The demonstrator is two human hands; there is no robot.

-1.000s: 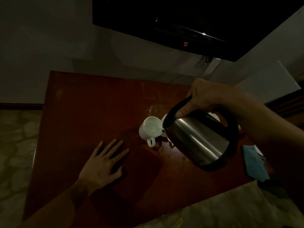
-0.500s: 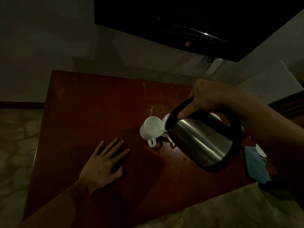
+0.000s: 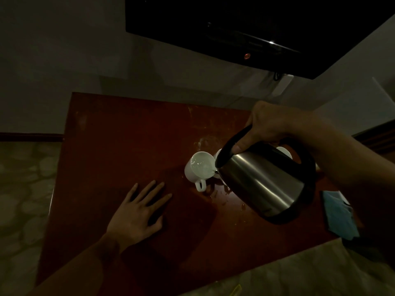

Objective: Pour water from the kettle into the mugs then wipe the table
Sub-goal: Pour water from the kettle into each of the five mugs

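Observation:
A steel kettle [image 3: 265,180] with a black handle is tilted leftward, its spout over the rim of a white mug [image 3: 197,168] on the reddish-brown table [image 3: 119,146]. My right hand [image 3: 269,124] grips the kettle's handle from above. A second white mug [image 3: 219,154] is mostly hidden behind the kettle, and a third [image 3: 285,151] shows through the handle loop. My left hand [image 3: 139,212] lies flat on the table, fingers spread, left of the mugs. A blue cloth [image 3: 339,214] lies at the table's right edge.
Water drops and a wet smear [image 3: 215,193] spot the tabletop around the mugs. A dark wall-mounted screen [image 3: 256,28] hangs above the far edge. A patterned floor [image 3: 23,189] lies left of the table. The room is very dim.
The kettle and my right hand have barely shifted, staying tilted at the mug's rim. My left hand has stayed flat on the table.

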